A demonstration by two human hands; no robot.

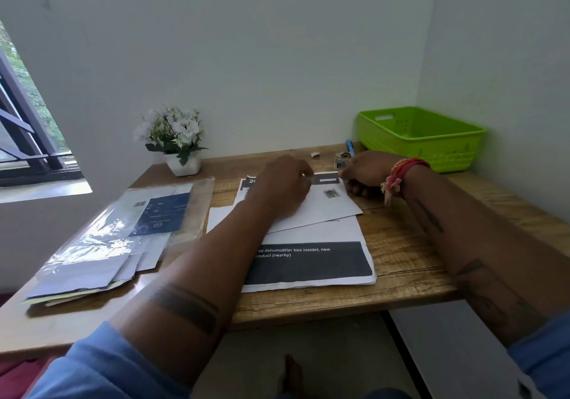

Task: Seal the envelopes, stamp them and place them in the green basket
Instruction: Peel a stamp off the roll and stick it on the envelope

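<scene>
A white envelope (320, 207) lies near the middle of the wooden table (401, 244), on top of printed sheets (308, 263) with dark bands, and it already carries a small stamp (331, 193) towards its far right corner. The left hand (285, 183) rests on the envelope's left part with its fingers curled down onto the paper; whether they pinch an edge or only press it flat cannot be told from this angle. The right hand (365, 172) sits at the envelope's far right corner, fingers curled in, its fingertips at the paper's edge beside a dark strip; whether it actually grips anything there cannot be told. A red thread band (401, 173) wraps the right wrist. The green basket (422, 138) stands in the far right corner of the table, against the wall, apart from the envelope. Just left of the basket lie a blue pen (350, 146) and some small stamp pieces (340, 161). At the left edge of the table lies a clear plastic packet of envelopes (123, 238), and behind it a white pot of white flowers (175, 139) stands by the wall
</scene>
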